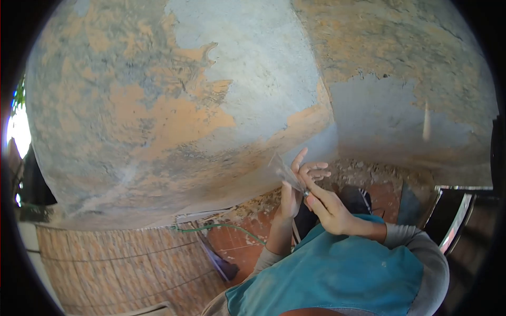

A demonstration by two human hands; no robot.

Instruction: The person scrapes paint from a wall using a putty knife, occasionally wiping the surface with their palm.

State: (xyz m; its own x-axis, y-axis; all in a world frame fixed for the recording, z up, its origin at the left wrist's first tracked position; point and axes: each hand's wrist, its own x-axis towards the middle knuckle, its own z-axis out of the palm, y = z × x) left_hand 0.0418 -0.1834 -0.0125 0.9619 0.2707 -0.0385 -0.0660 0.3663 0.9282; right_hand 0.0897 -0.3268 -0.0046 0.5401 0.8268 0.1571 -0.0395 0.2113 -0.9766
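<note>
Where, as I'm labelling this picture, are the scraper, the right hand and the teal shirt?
Scraper (288, 174): head view, on its blade.
Right hand (332, 209): head view, on the middle of the hand.
Teal shirt (337, 266): head view, on its front.

No txt, nos., logos or signs legible in view.

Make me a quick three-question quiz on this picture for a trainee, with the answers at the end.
1. Which hand grips the handle of the scraper?
2. True or false: the green cord lies to the left of the scraper in the picture.
3. The front of the shirt is: a) red, b) blue-green, c) yellow?

Key: 1. The right hand. 2. True. 3. b.
</note>
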